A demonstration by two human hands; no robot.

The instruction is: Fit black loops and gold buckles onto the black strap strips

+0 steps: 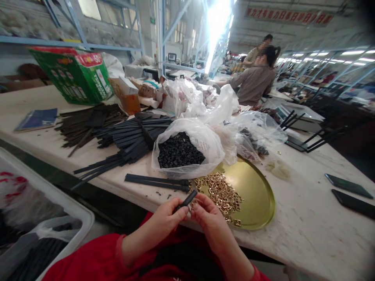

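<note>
Between thumb and fingers, my left hand (pixel 170 214) pinches a black strap (pixel 189 198), its end tilted up to the right. Close beside it, my right hand (pixel 207 214) is closed on a small gold-coloured buckle (pixel 193 207) at the strap; the fingers partly hide it. Whether the strap passes through the buckle I cannot tell. Behind my hands, a pile of gold buckles (pixel 221 191) lies on a round gold tray (pixel 259 195). Several black straps (pixel 155 181) with fittings at their right ends lie just beyond my left hand.
A clear plastic bag (pixel 211 146) of small black pieces (pixel 180 152) stands mid-table. Bundles of black straps (pixel 129 136) and brown straps (pixel 84 121) lie left, before a green box (pixel 73 78). Two phones (pixel 348 185) lie right. A white bin (pixel 84 218) stands lower left. People (pixel 254 78) are behind.
</note>
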